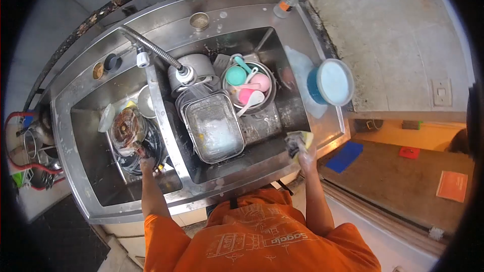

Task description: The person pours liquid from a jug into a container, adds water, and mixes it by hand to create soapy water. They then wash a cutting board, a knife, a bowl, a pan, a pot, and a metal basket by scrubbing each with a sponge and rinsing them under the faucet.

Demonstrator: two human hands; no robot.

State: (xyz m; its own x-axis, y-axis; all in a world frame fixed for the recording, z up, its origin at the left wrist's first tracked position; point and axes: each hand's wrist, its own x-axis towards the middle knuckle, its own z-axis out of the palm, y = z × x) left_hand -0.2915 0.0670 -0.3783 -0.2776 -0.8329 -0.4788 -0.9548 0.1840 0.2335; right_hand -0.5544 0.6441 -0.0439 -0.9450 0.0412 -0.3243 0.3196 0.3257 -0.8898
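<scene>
In the left basin, my left hand [146, 163] is closed at the handle end of a dirty pan [126, 127] coated with brown residue. The pan lies on a pile of other dishes, and my fingers are partly hidden. My right hand [305, 157] grips a foamy yellow-and-dark sponge [299, 142] above the front right edge of the right basin. Between the hands, a rectangular wire-mesh basket [214, 127] lies under the faucet head [186, 75], with water running onto it.
A bowl [273, 89] holds green and pink cups and a white spoon. Behind the basket is a large metal pot [197, 65]. A tub of bluish soapy water [335, 82] stands on the right ledge, with a pump bottle [286, 3] farther back. A metal divider [169, 136] separates the basins.
</scene>
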